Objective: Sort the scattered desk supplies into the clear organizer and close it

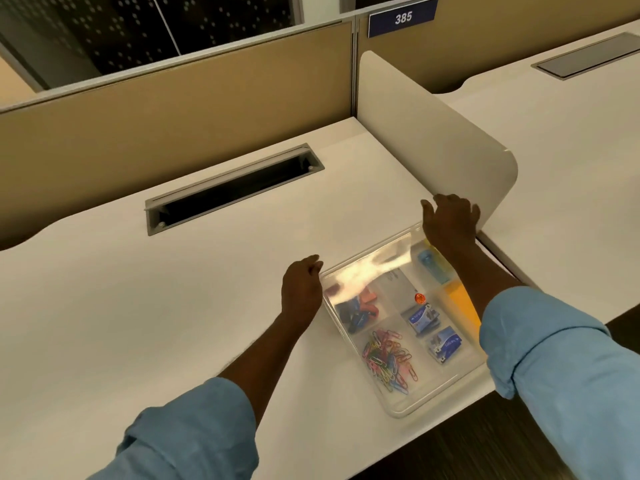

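A clear organizer [398, 407] lies at the desk's right front corner with its transparent lid [367, 271] over it. Through the lid I see coloured paper clips [389, 358], two blue staple boxes [420, 318], an orange push pin [419, 298], binder clips [358, 308], a blue sharpener-like item [431, 263] and yellow sticky notes [462, 303]. My left hand [301, 289] rests at the lid's far left corner, fingers curled on its edge. At the far right corner my right hand [450, 221] touches the lid with loosely bent fingers.
The white desk [173, 306] has an open cable slot [232, 188] at the back. A cream divider panel [433, 140] stands right behind my right hand. Tan partition walls close the back. The desk's front edge runs just below the organizer.
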A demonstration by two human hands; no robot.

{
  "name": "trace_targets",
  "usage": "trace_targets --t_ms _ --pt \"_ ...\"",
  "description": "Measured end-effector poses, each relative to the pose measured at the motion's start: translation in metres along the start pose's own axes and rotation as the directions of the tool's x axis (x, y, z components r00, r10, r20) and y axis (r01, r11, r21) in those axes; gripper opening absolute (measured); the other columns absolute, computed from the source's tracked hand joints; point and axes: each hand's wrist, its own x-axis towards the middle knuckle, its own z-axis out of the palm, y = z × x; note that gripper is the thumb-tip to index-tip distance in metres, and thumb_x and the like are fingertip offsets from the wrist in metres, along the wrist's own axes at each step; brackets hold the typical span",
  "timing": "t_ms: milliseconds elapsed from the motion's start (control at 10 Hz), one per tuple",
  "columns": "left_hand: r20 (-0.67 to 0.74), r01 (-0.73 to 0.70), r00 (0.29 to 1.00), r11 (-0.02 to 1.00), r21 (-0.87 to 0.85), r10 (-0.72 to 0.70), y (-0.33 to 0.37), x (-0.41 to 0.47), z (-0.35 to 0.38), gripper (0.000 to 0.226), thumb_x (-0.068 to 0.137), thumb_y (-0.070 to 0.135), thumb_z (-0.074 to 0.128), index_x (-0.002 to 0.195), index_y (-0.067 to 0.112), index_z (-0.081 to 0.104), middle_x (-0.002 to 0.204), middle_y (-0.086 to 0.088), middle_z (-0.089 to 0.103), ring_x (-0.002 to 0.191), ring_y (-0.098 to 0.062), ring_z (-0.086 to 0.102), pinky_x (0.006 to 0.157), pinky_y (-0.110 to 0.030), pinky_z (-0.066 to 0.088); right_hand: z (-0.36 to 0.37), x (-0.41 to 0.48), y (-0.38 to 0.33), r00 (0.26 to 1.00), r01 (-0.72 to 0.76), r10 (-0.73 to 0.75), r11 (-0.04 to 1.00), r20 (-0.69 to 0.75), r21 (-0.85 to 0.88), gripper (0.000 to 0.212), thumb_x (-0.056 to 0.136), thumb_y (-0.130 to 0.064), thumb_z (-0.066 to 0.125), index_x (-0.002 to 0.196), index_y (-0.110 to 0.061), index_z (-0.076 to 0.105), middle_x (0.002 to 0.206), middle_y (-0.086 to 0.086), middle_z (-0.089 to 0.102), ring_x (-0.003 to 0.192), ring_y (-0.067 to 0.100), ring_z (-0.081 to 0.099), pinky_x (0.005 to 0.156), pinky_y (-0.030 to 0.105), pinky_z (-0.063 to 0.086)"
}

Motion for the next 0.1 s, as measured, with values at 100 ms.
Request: trace_targets --t_ms 100 --pt "-0.045 -0.012 0.999 0.998 0.064 0.015 -0.0009 0.0003 -0.0094 0.039 0.099 0.024 0.043 0.132 0.005 0.050 0.132 -0.013 0.057 0.126 -0.025 0.048 0.103 -0.028 0.034 -0.0045 -0.0076 -0.0206 0.997 0.071 -0.072 0.997 0.031 0.013 0.049 0.098 -0.042 0.035 0.120 -0.005 0.059 0.119 0.019 0.062 0.112 0.035 0.055 0.106 0.050 0.033"
